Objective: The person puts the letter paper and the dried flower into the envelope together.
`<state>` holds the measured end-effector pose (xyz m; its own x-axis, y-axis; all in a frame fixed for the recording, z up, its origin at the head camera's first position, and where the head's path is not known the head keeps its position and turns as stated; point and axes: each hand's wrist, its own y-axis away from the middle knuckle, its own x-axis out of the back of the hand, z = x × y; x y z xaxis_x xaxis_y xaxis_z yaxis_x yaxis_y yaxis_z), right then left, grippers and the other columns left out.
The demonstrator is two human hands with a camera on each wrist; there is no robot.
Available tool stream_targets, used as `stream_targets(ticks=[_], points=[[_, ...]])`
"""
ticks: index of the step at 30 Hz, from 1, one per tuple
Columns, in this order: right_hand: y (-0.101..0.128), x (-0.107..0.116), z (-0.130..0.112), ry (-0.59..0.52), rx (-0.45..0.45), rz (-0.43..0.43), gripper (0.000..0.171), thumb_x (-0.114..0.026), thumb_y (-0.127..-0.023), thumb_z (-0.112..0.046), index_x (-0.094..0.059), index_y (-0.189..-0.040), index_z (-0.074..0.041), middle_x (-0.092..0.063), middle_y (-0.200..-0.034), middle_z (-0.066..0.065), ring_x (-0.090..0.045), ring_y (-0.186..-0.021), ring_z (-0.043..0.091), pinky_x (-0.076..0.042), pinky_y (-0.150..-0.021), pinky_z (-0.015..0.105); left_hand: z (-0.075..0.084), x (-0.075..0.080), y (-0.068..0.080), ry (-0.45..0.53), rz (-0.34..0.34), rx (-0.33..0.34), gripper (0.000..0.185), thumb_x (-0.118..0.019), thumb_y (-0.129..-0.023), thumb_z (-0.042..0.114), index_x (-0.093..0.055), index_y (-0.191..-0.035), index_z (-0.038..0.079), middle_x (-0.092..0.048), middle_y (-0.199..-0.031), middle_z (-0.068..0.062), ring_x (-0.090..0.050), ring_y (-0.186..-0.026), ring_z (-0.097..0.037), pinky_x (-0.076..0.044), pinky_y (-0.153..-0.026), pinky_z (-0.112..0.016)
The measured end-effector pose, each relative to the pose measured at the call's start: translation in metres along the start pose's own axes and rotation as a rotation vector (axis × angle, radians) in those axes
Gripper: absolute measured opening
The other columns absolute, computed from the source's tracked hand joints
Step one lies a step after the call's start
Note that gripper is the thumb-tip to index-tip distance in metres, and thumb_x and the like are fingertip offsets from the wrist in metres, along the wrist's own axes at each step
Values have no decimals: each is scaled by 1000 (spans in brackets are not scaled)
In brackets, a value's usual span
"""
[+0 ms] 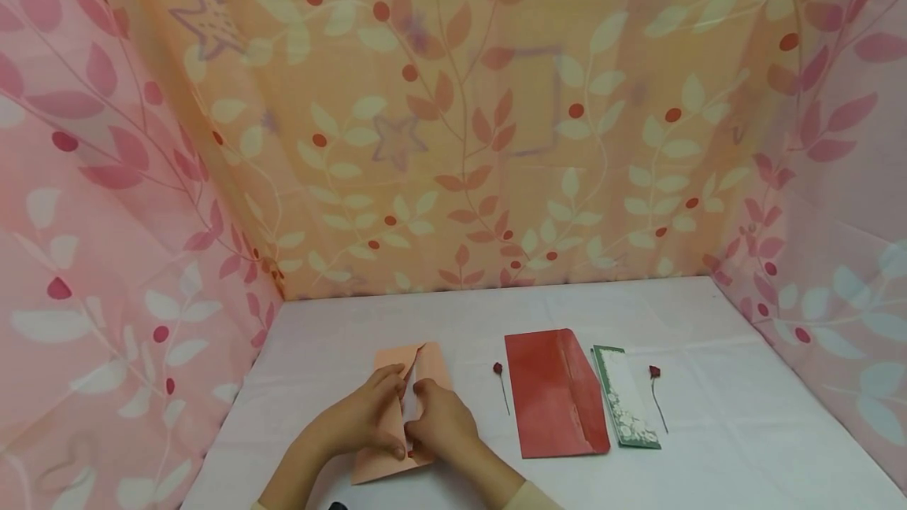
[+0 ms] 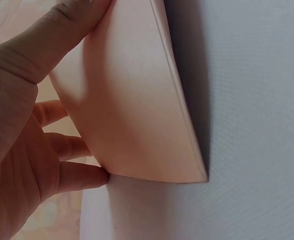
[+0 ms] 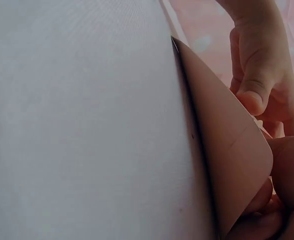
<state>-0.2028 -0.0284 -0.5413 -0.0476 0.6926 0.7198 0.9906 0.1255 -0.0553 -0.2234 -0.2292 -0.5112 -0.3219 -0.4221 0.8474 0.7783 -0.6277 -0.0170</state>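
A peach-pink envelope (image 1: 425,368) lies on the white table (image 1: 708,447) near its front left. Both hands work at it. My left hand (image 1: 368,415) pinches its left half, thumb on top and fingers under the paper, as the left wrist view shows on the envelope (image 2: 136,110). My right hand (image 1: 439,423) pinches the flap edge at the middle, where a white slip (image 1: 409,396) stands between the two hands. In the right wrist view the envelope (image 3: 227,165) bends up off the table under the thumb (image 3: 252,95).
To the right lie a red envelope (image 1: 556,392), a green and white card (image 1: 625,396), and two small dried red roses (image 1: 499,376) (image 1: 655,384). Pink and orange leaf-print cloth (image 1: 453,116) walls the table on three sides.
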Motion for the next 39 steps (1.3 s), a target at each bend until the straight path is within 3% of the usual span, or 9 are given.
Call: stream_targets(ticks=[5, 11, 18, 27, 34, 39], points=[[1, 1, -1, 17, 42, -26, 57, -82, -72, -30, -68, -125, -16, -76, -110, -1, -70, -96, 18, -53, -68, 38, -1, 0, 0, -2, 4, -4, 86, -85, -61, 67, -52, -125, 19, -32, -163, -11, -47, -141, -33, -48, -107, -53], [1, 4, -2, -13, 111, -71, 48, -76, -82, -35, -70, -127, -19, -76, -99, -6, -61, -83, 8, -48, -64, 33, -2, 4, 3, -13, 12, 5, 84, -84, -61, 66, -53, -124, 20, -32, -162, -14, -48, -139, -36, -48, -105, -55], [6, 10, -4, -101, 102, -96, 43, -75, -86, -32, -70, -125, -16, -56, -64, -12, -49, -60, 5, -40, -52, 27, 0, 4, 5, 5, 14, 15, 81, -83, -63, 66, -52, -122, 21, -32, -162, -15, -48, -139, -40, -48, -103, -58], [18, 33, -4, -233, 89, -111, 34, -72, -92, -26, -70, -123, -13, -60, -61, -12, -54, -52, 4, -43, -49, 24, 1, 3, 5, 2, 22, 15, 79, -84, -64, 65, -52, -121, 21, -33, -162, -14, -48, -139, -37, -48, -104, -57], [22, 51, 5, -210, 138, -152, 30, -70, -94, -31, -71, -121, -17, -63, -65, -15, -56, -55, 3, -44, -52, 24, 6, 4, 3, -3, 18, 11, 78, -86, -64, 63, -51, -119, 20, -35, -161, -16, -50, -137, -39, -50, -101, -56], [30, 65, 11, -134, 195, -117, 25, -71, -94, -32, -72, -116, -21, -61, -68, -19, -50, -52, 1, -42, -49, 23, 7, 4, 1, -7, 7, 14, 77, -86, -63, 63, -50, -117, 22, -36, -161, -16, -51, -136, -40, -51, -99, -56]])
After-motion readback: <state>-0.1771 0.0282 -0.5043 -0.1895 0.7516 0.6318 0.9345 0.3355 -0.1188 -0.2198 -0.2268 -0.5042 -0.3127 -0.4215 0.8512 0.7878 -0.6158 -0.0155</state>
